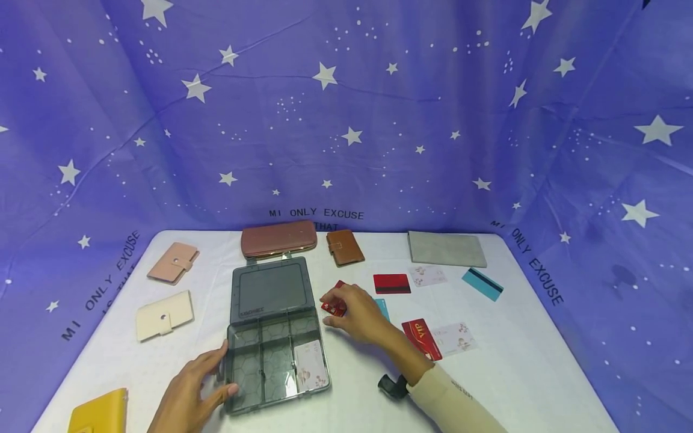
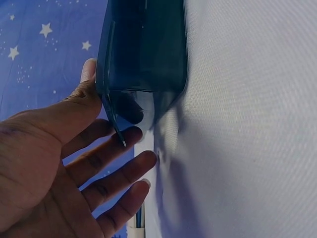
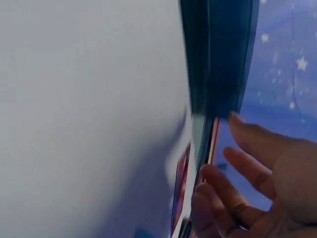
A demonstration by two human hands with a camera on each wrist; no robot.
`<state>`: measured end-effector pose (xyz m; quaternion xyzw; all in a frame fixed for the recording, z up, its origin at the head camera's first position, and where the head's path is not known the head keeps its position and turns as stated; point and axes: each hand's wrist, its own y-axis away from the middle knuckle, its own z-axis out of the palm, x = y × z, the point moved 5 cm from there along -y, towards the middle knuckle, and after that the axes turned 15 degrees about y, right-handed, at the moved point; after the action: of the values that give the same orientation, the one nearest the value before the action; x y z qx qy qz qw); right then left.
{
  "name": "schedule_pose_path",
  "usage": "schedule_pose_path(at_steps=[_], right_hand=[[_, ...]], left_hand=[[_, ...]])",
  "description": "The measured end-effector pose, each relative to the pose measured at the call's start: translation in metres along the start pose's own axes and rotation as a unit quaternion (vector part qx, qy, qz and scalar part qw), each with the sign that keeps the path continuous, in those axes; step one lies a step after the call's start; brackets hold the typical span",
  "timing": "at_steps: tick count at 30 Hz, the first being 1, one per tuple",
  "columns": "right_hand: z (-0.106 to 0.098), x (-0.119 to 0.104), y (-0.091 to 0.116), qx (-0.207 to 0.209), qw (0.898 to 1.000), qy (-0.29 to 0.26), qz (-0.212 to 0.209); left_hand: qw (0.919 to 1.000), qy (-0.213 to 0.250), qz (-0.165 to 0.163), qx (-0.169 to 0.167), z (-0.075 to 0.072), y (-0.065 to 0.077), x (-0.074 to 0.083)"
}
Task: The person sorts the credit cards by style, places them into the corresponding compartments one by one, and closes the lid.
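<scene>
A translucent grey compartment box [image 1: 278, 361] lies on the table, its lid [image 1: 272, 288] folded back. One white floral card [image 1: 311, 367] is in its right compartment. My left hand [image 1: 197, 385] rests at the box's left side, thumb on the rim; in the left wrist view the other fingers of this hand [image 2: 89, 153] are spread below the rim. My right hand [image 1: 357, 316] reaches over a red card [image 1: 334, 308] right of the box. Seen from the right wrist, the right hand [image 3: 262, 173] has thumb and fingers apart, nothing pinched between them.
Right of the hand lie a red striped card [image 1: 392, 284], floral cards [image 1: 428, 276], blue cards [image 1: 482, 284] and a red VIP card [image 1: 421, 340]. Around them are a mauve wallet [image 1: 278, 239], brown wallet [image 1: 344, 248], grey wallet [image 1: 446, 249], pink, cream and yellow wallets [image 1: 100, 412].
</scene>
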<state>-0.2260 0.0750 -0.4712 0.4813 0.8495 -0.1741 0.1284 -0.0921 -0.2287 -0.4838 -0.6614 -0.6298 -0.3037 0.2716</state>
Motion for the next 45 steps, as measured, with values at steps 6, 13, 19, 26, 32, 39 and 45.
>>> schedule_pose_path(at_steps=[6,13,19,26,32,39,45], right_hand=[[-0.001,0.021,-0.021,-0.039,0.996,0.077,-0.014],[0.001,0.029,-0.03,-0.074,0.99,0.122,-0.018],[-0.004,0.027,-0.028,-0.049,0.99,0.131,-0.006],[-0.018,0.023,-0.023,0.029,0.996,0.078,0.045],[-0.031,0.008,-0.013,0.045,0.997,-0.019,0.054],[-0.032,-0.024,-0.001,0.012,0.984,-0.169,0.058],[-0.013,-0.052,0.007,-0.039,0.967,-0.247,0.05]], left_hand=[[0.9999,0.002,-0.013,-0.002,0.002,0.0,0.0],[0.9996,0.011,-0.025,-0.004,0.004,0.001,0.0],[0.9997,0.014,-0.021,0.0,0.003,0.0,0.0],[0.9999,0.01,0.002,0.012,0.001,0.002,0.001],[0.9997,0.01,0.009,0.02,0.001,0.002,0.001],[0.9992,0.006,0.026,0.031,0.001,0.003,0.0],[0.9997,0.0,0.01,0.024,0.001,0.003,0.0]])
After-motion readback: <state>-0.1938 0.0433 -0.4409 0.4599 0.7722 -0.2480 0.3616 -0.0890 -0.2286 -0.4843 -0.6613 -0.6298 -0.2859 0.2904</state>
